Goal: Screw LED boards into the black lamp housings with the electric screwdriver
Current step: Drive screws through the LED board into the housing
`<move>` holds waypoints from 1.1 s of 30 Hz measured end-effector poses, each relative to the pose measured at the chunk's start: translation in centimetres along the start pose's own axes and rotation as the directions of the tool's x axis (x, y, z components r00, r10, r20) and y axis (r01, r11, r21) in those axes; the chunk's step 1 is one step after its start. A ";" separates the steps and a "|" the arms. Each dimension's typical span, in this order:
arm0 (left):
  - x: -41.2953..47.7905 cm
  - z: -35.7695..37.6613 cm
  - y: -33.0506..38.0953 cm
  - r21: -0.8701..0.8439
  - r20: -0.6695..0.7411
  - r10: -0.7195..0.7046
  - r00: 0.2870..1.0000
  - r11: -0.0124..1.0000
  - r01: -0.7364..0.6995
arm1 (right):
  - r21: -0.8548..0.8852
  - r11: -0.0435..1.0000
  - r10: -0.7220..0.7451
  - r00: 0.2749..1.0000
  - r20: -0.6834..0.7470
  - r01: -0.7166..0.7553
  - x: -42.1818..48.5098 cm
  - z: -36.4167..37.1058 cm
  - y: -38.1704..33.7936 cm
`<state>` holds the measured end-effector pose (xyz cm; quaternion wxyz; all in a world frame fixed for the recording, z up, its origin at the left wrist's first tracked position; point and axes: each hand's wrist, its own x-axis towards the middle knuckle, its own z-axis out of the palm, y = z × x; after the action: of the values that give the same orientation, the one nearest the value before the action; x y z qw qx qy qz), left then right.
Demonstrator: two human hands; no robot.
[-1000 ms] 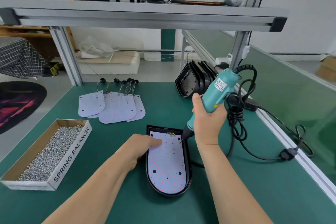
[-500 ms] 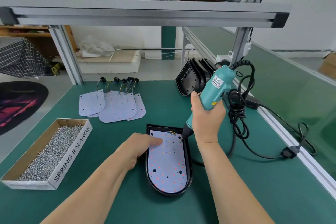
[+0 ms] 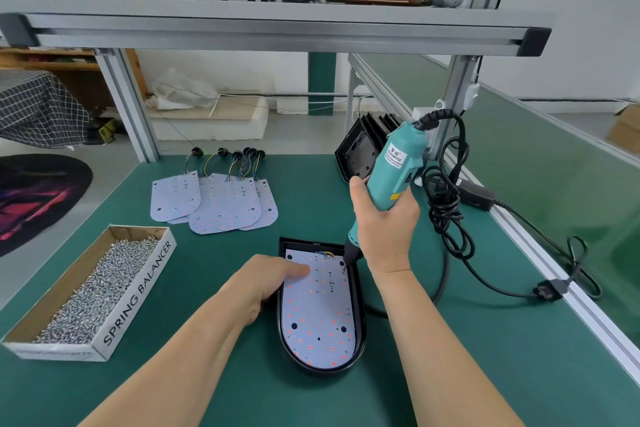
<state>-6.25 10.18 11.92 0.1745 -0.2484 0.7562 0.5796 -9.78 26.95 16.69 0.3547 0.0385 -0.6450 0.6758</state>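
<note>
A white LED board [image 3: 320,315] lies inside a black lamp housing [image 3: 360,354] on the green bench in front of me. My left hand [image 3: 266,282] rests on the board's upper left, index finger pressing it down. My right hand [image 3: 382,222] grips a teal electric screwdriver [image 3: 394,170], tilted, with its bit tip touching the board's upper right corner. Several loose LED boards [image 3: 221,201] with wires lie fanned out farther back. A row of black housings [image 3: 358,152] leans at the back right.
A cardboard box of screws [image 3: 86,291] marked SPRING BALANCER sits at the left. The screwdriver's black cable [image 3: 446,215] coils to the right, running to a plug [image 3: 549,289] near the bench's aluminium rail. An overhead shelf [image 3: 277,31] spans the bench.
The screwdriver stands a little more upright than before, its tip staying at the board's upper right corner. My left hand keeps pressing the board in the same place.
</note>
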 end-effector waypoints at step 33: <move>-2.9 -1.0 -0.2 -0.068 -0.055 0.059 0.997 0.996 -0.063 | 0.394 0.819 0.555 0.748 -0.363 -0.417 -2.5 -6.6 -5.1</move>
<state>-3.74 9.65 13.61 0.1279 -0.2464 0.7470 0.6041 -2.60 31.41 18.63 0.2976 -0.2434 -0.4233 0.8203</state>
